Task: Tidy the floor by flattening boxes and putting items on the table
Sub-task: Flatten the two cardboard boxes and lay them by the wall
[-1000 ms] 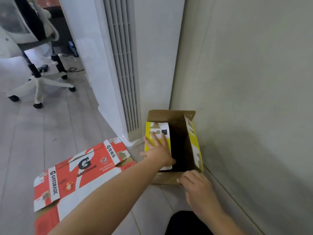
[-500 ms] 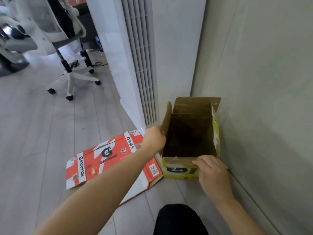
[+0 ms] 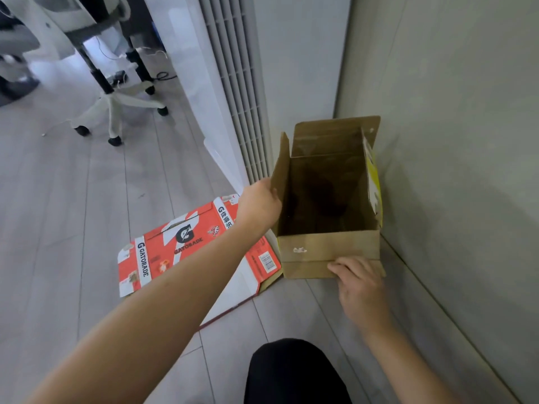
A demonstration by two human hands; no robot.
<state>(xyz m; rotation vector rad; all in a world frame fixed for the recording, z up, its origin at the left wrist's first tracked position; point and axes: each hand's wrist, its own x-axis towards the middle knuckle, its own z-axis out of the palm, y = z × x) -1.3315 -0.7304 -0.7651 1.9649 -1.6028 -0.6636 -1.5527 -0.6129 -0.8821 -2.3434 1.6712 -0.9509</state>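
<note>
An open yellow-and-brown cardboard box (image 3: 323,246) stands on the floor in the corner by the wall, its flaps spread and its inside dark and bare. My left hand (image 3: 258,204) grips the box's left flap from outside. My right hand (image 3: 360,282) presses on the near flap, which is folded down toward me. A flattened red Gatorade box (image 3: 186,243) lies on the floor just left of it, partly under my left forearm.
A tall white air conditioner (image 3: 233,83) stands right behind the box. The grey wall (image 3: 452,141) bounds the right side. A white office chair (image 3: 113,103) with castors is at the back left. My dark knee (image 3: 291,371) is at the bottom.
The left flap has been swung from over the opening to upright, and the near flap has been folded down toward me. The view has shifted closer.
</note>
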